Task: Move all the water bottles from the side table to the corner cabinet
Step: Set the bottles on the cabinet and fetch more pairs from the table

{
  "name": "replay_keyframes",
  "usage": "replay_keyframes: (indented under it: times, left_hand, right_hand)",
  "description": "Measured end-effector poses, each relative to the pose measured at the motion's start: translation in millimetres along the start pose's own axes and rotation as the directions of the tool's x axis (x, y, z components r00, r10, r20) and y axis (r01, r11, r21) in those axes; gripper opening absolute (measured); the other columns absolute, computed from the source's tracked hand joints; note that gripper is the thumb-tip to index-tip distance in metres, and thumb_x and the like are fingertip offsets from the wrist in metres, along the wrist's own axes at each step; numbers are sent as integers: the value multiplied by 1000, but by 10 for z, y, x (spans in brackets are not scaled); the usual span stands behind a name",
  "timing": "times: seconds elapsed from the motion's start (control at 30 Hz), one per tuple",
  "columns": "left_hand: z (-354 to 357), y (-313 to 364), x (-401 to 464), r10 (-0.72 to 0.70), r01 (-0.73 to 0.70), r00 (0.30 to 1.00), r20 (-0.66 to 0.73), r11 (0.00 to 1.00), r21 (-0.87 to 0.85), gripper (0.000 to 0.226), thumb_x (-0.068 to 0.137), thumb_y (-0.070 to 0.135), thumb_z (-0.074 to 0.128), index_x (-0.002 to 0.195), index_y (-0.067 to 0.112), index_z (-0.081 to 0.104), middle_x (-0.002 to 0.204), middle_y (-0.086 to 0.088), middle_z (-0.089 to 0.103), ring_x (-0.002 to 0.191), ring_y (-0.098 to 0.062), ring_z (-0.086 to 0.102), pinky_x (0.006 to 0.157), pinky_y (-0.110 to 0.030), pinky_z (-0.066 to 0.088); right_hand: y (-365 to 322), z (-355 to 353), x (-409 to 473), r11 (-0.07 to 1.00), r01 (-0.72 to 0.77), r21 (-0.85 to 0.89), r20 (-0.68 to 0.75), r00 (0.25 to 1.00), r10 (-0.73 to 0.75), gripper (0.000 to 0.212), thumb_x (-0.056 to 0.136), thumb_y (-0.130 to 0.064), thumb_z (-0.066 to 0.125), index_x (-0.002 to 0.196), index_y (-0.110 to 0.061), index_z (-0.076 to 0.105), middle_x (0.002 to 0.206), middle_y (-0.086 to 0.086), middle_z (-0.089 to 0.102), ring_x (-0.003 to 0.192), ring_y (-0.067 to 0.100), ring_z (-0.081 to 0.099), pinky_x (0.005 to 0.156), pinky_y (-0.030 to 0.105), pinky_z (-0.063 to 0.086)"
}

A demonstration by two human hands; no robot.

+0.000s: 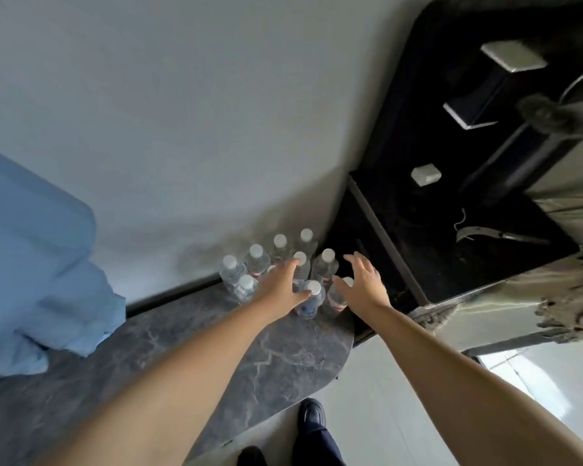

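Head view, centre of frame: water bottles (pixel 280 267) clustering upright on side table (pixel 189 334); left hand (pixel 280 287) and right hand (pixel 362 284) reaching in, fingers spread, gripping nothing. Advisable: taking nearest bottles by the body, lifting straight, avoiding toppling neighbours.

Clear white-capped water bottles (pixel 257 260) stand upright, clustered on the marbled side table (pixel 283 358)
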State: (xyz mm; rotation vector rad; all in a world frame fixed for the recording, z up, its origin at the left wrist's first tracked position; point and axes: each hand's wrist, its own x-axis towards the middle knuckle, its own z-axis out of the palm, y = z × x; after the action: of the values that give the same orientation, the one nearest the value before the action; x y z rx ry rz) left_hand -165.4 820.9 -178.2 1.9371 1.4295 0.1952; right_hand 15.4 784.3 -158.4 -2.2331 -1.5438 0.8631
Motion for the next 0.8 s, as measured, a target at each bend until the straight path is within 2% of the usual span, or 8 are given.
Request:
replay_keyframes:
  times: [0.07,0.2,0.3,0.47,0.63,0.7,0.8]
  left_hand:
    - [-284,53,-110,-11,13,1000,-19,994,105,66,86,44,64,141,18,39,136,-7,52,120,-26,53,93,-38,45]
    - [-761,41,-454,-63,84,993,-99,971,223,62,88,56,53,139,22,43,139,-4,51,128,-27,47,103,-45,37]
    - [-1034,-52,-784,-124,160,981,-151,953,258,57,90,57,48,134,20,48,136,-6,52,126,-28,47,100,-44,36]
    - [-1292,-309,-1346,-271,320,936,-223,920,226,52,94,48,45,136,18,45,139,-8,49,131,-29,41,110,-53,26]
    - [-1354,-535,-2052,-496,551,792,-356,832,67,54,95,50,43,139,19,43,138,-8,48,131,-27,41,111,-51,28]
    - [-1271,-521,-2368,-567,614,716,-407,789,-18,51,94,49,44,133,15,47,132,-10,52,126,-30,47,105,-47,36]
    - [-1055,-478,-2829,-603,636,638,-478,763,-114,46,94,49,46,120,12,52,119,-11,59,113,-31,56,93,-42,45]
  right_hand:
    - [-196,-105,-93,990,65,-127,13,998,-64,56,97,-42,48,148,-26,33,162,-4,17,150,21,13,120,53,13]
    - [-579,-229,-256,930,222,-294,56,975,-215,53,100,-46,37,150,-28,30,162,-6,17,152,18,4,119,56,0]
    - [-870,-243,-315,846,334,-415,134,942,-306,54,101,-48,33,151,-28,27,162,-6,17,152,18,2,118,59,-2]
    - [-1343,-121,-373,729,497,-471,238,867,-437,50,101,-46,30,148,-28,31,159,-3,24,150,19,10,118,60,0]
    - [-1767,120,-540,536,709,-459,412,704,-578,53,101,-50,27,150,-29,27,162,-8,15,152,16,3,118,59,1]
    - [-1881,244,-670,446,781,-437,480,622,-619,52,101,-50,27,149,-29,29,162,-8,15,152,16,4,118,59,0]
    - [-2013,467,-909,340,855,-391,551,513,-658,50,102,-49,27,148,-29,32,161,-8,18,151,17,7,118,59,2]
